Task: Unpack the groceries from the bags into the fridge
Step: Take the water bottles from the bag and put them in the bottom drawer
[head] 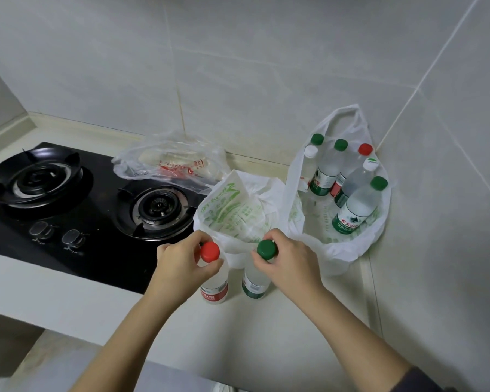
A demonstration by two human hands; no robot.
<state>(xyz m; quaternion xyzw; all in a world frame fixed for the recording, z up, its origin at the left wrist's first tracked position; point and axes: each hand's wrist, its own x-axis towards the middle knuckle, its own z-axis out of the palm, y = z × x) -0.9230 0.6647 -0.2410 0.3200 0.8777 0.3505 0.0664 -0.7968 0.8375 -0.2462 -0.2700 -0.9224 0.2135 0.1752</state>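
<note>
Head view. Red-capped bottle (213,281) pinched at the neck by left hand (181,263); green-capped bottle (255,282) gripped likewise by right hand (290,263). Both upright, close together on the counter (238,343), directly under the hands.

Likely step: taking this pair to the fridge. Next move: straight lift, firm hold below the caps, clear of the printed white bag (238,205) just beyond the knuckles.

Beyond and right of the right hand: open bag (351,246), six more caps showing. Beyond the left hand: clear bag (170,162), contents blurred. Fridge not in view. Bottle shoulders hidden under fingers; resting or already lifted, cannot tell.
</note>
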